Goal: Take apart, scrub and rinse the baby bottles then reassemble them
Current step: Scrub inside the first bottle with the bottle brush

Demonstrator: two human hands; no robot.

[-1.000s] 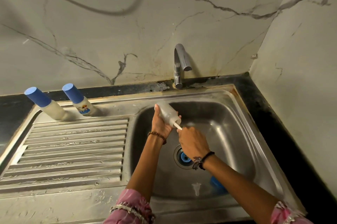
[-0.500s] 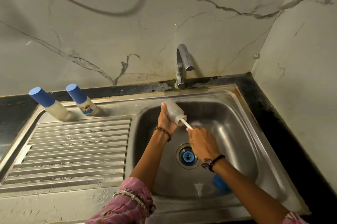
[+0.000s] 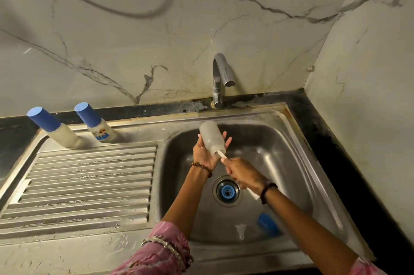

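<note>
Over the steel sink basin (image 3: 291,162), the left hand (image 3: 205,151) holds a bare baby bottle (image 3: 211,137), its fingers wrapped behind the body with the tips showing at the far side. The bottle is frosted, translucent plastic, cap and teat off, tilted with its rounded base up toward the tap (image 3: 220,80) and its open mouth down toward the person. A white brush handle (image 3: 220,153) sticks out of that mouth; the brush head is hidden inside. The right hand (image 3: 243,172) grips the handle in a closed fist just below the bottle.

On the basin floor lie a blue cap (image 3: 267,226) and a clear teat (image 3: 240,231), side by side but apart, near the front wall. A blue plug (image 3: 227,192) sits in the drain.

Two more bottles stand capped in blue at the back of the ribbed draining board (image 3: 89,185): the left bottle (image 3: 57,130) is plain and milky, the right bottle (image 3: 96,125) carries a small blue-and-yellow printed label, too blurred to read.
</note>
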